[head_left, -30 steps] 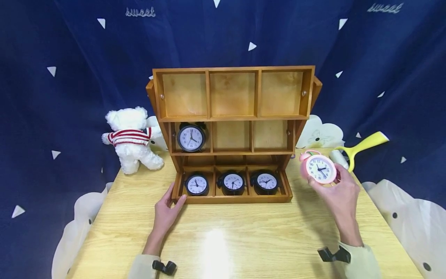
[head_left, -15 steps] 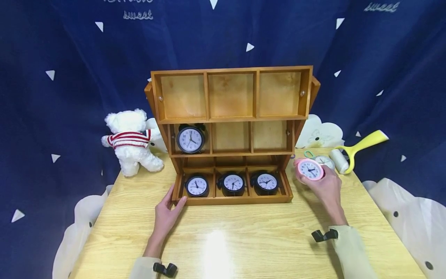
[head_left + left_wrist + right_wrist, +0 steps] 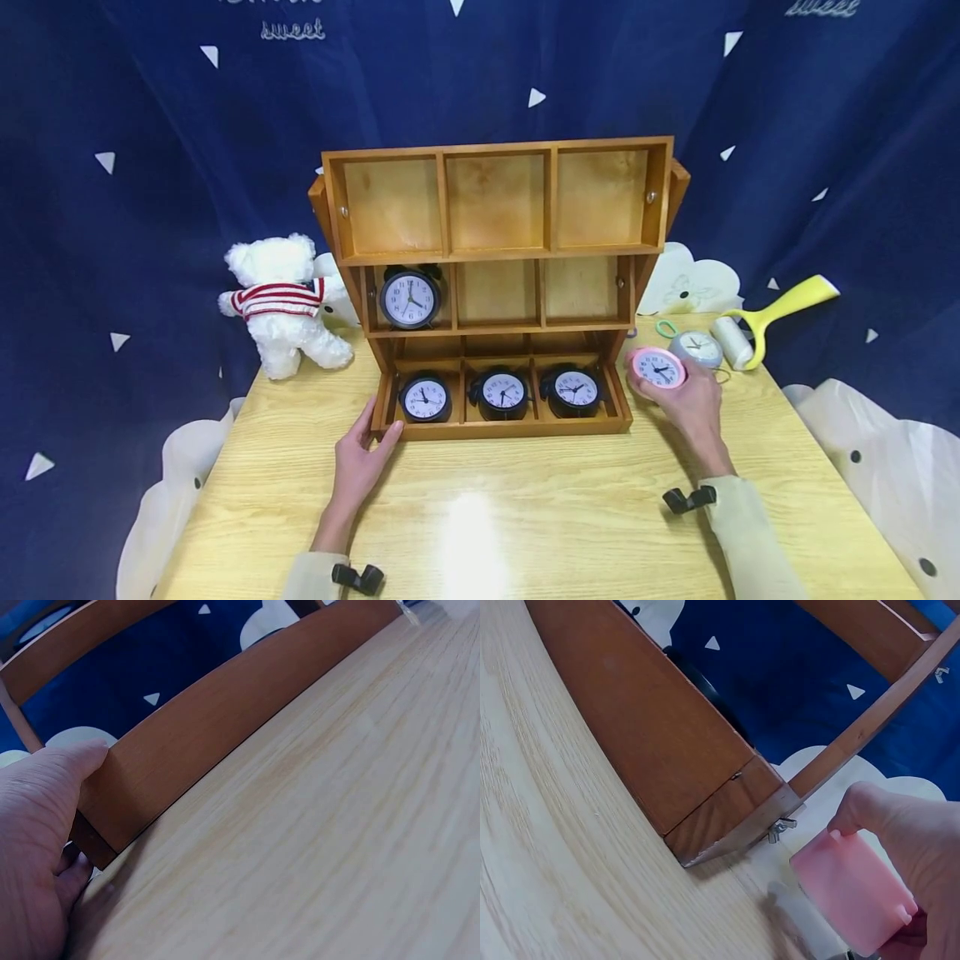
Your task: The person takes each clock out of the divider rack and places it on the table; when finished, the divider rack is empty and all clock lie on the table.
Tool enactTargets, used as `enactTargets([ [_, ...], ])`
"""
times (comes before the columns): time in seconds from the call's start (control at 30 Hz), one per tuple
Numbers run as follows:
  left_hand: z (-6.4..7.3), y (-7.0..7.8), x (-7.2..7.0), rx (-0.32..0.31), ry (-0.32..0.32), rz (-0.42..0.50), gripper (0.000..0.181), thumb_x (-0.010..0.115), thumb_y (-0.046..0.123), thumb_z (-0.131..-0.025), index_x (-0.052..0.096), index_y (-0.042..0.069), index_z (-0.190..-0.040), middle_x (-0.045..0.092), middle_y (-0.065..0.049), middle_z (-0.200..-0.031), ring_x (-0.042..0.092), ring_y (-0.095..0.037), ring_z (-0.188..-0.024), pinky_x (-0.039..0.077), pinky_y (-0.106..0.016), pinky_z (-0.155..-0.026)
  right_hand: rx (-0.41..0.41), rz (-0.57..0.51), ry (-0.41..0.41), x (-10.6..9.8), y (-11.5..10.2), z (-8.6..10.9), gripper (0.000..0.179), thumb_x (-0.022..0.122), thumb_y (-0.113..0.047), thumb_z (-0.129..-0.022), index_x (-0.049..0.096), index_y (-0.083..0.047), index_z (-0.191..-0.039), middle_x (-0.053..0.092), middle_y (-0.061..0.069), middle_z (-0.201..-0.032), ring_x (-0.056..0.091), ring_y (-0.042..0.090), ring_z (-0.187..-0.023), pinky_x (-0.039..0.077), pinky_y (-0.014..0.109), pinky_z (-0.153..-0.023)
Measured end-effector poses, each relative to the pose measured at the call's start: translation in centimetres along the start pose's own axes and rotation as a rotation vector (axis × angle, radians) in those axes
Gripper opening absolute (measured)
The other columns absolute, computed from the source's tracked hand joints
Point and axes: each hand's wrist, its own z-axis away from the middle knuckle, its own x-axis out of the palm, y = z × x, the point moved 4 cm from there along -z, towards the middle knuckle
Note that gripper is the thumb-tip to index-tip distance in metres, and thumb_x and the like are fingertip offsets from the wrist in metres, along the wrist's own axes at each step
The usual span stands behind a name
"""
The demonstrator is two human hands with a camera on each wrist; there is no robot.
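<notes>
My right hand (image 3: 692,410) grips a pink alarm clock (image 3: 657,368) just right of the wooden shelf's lowest tier. In the right wrist view the clock's pink case (image 3: 853,891) is held between thumb and fingers, slightly above the table. My left hand (image 3: 362,460) holds the front left corner of the three-tier wooden shelf (image 3: 502,431), thumb over the front board (image 3: 202,724) and fingers along the side. Black alarm clocks sit in the bottom tier: left (image 3: 425,399), middle (image 3: 503,392) and right (image 3: 574,391). Another black alarm clock (image 3: 410,300) stands in the middle tier's left compartment.
Behind my right hand lie a pale grey-blue clock (image 3: 696,348), green scissor handles (image 3: 666,329), a white roll (image 3: 731,342) and a yellow-handled peeler-like tool (image 3: 783,308). A white teddy bear (image 3: 277,304) sits left of the shelf. A blue curtain (image 3: 480,75) hangs behind.
My right hand has carried the pink clock left and lower, toward the shelf's right side, uncovering the pale clock and green handles. The left hand stays at the shelf corner.
</notes>
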Motion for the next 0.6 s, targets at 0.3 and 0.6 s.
enactTargets([
  [0.3,-0.1,0.0,0.0,0.006,0.005,-0.008,0.073,0.08,0.022,-0.096,0.045,0.003,-0.157,0.048,-0.02,-0.156,0.051,-0.035,-0.139,0.042,-0.028,-0.112,-0.025,0.029,0.009,1.1,-0.2,-0.5,0.061,0.098,-0.034,-0.071,0.069,0.005,-0.108,0.071,0.025,-0.096,0.064,0.039,-0.087,0.051,0.047,-0.074],
  [0.6,0.0,0.0,0.0,0.0,0.002,0.007,0.072,0.08,0.02,-0.095,0.046,0.005,-0.157,0.048,-0.021,-0.156,0.052,-0.033,-0.139,0.043,-0.03,-0.112,0.004,0.026,-0.022,2.3,-0.4,-1.7,0.061,0.098,-0.029,-0.07,0.066,0.006,-0.109,0.069,0.025,-0.096,0.064,0.041,-0.087,0.055,0.051,-0.077],
])
